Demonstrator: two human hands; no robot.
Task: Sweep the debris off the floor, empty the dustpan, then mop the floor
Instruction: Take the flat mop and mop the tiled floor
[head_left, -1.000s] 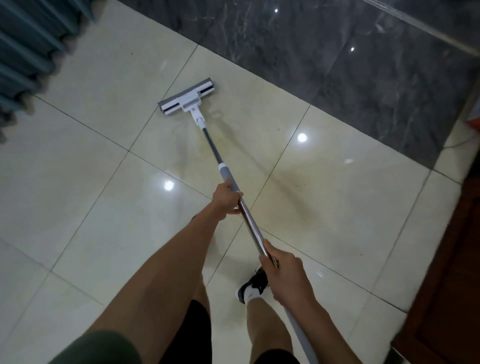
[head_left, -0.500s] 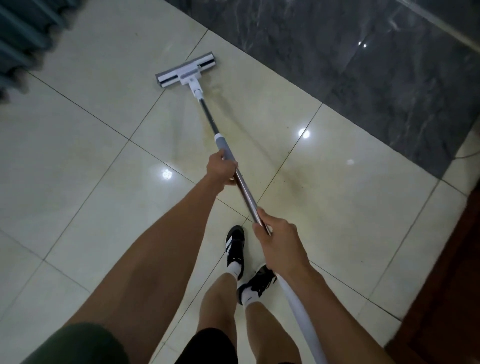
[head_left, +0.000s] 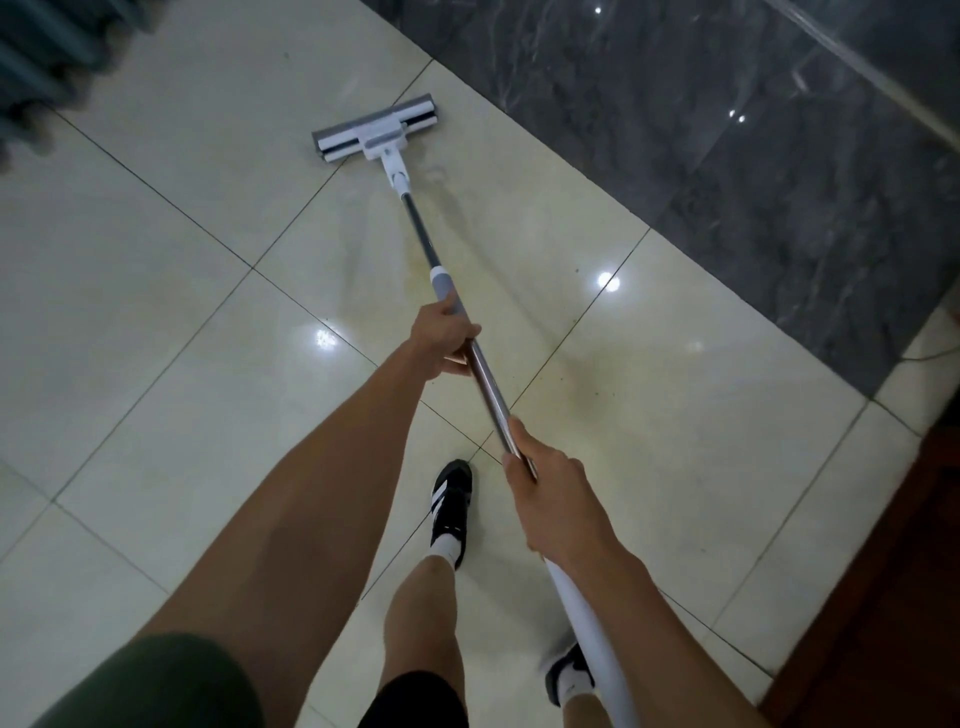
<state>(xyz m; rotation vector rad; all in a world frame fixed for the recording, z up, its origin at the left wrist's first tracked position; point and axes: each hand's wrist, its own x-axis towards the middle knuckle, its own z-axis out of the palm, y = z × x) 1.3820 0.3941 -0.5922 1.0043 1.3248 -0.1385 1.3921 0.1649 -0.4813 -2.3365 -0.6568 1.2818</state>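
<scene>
Fingers of the left hand (head_left: 441, 335) curl round the mop handle (head_left: 485, 382) just below its grey collar, thumb lying along the top. Fingers of the right hand (head_left: 550, 493) wrap the same handle lower down, where the bare metal tube meets the white end grip; that white grip runs on past the wrist toward the lower edge of view. Both hands grip tight, with no other thing in them.

Mop head (head_left: 375, 136) lies flat on the floor (head_left: 156, 270), well ahead of the person, set crosswise to the handle. It sits on a pale tile just beside a grout line, near the border where the pale tiles meet the dark marbled tiles (head_left: 727, 130). Handle slants from the head down and right to the hands.

Faint yellowish smears show on the pale tiles along the handle and to its right. Small dark specks lie scattered near a grout crossing right of the handle. Ceiling lights reflect as bright spots on the glossy floor.

One black shoe with white stripes (head_left: 451, 506) stands between the arms; the other shoe (head_left: 569, 675) shows partly beneath the white grip. Grey curtain folds (head_left: 52, 47) hang at upper left. Dark reddish wood (head_left: 893, 597) fills the lower right.
</scene>
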